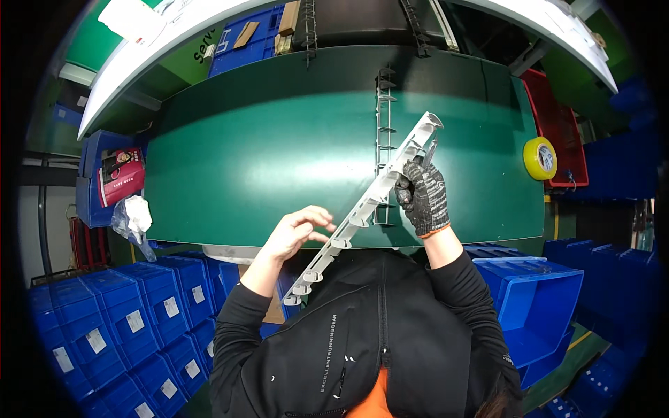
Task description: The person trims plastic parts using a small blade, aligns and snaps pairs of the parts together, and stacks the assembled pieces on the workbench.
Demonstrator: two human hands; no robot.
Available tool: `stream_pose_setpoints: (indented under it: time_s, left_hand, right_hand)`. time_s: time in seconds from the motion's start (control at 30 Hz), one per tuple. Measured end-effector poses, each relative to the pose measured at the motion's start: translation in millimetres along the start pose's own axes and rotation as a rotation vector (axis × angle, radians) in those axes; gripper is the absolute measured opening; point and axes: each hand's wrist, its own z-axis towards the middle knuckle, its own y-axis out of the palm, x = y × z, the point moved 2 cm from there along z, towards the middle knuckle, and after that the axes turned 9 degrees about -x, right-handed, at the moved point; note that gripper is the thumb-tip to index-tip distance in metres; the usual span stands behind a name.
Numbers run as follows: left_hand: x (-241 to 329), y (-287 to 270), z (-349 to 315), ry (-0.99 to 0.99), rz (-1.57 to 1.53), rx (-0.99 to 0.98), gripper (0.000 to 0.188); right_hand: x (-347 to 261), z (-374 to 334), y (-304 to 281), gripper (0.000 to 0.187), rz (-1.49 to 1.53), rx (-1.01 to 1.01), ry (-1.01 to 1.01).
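Observation:
A long light-grey plastic strip with a row of cupped tabs (376,191) slants across in front of me, from the lower left up to the right. My right hand (424,198), in a dark speckled knit glove, is closed on its upper part. A small grey pointed piece (430,152) juts up from that fist; I cannot tell whether it is a tool or part of the strip. Bare, with fingers apart, my left hand (298,231) hovers at the strip's lower half. Behind the strip, a similar ladder-like strip (385,111) lies on the green table (244,160).
Yellow tape (540,158) sits at the table's right edge by a red bin (557,125). At left, a blue box (90,177) holds a red packet (122,174). Blue crates (132,306) are stacked lower left; an open blue crate (536,292) stands lower right. More strips (310,28) lie beyond the table.

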Motion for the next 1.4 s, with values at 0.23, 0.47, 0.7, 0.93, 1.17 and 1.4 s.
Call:
stream_pose_setpoints:
  time_s: [0.23,0.47,0.7,0.93,1.17,1.4]
  left_hand:
    - [13.8,59.2,38.4,-0.229,0.019,0.122,0.042]
    - [12.1,60.9,22.6,-0.253,0.034,0.201,0.03]
    - [11.2,65.9,20.5,-0.243,0.057,0.168,0.041]
    - [9.7,68.3,21.4,-0.257,0.028,0.214,0.038]
    - [8.8,67.1,24.1,-0.25,-0.017,0.199,0.038]
    - [12.0,66.5,32.7,-0.22,0.0,0.161,0.041]
  right_hand:
    - [-6.7,-16.8,15.5,0.015,-0.277,-0.178,-0.027]
    - [-19.8,-47.1,-12.7,0.018,-0.987,-0.354,-0.365]
    - [-29.6,-46.9,-0.1,0.023,-1.406,-0.308,-0.386]
    - [-23.2,-42.3,-2.1,0.018,-1.451,-0.215,-0.477]
    - [-26.0,-50.2,2.0,0.021,-1.062,-0.334,-0.163]
    - [-17.1,-54.4,-12.0,0.017,-1.115,-0.22,-0.362]
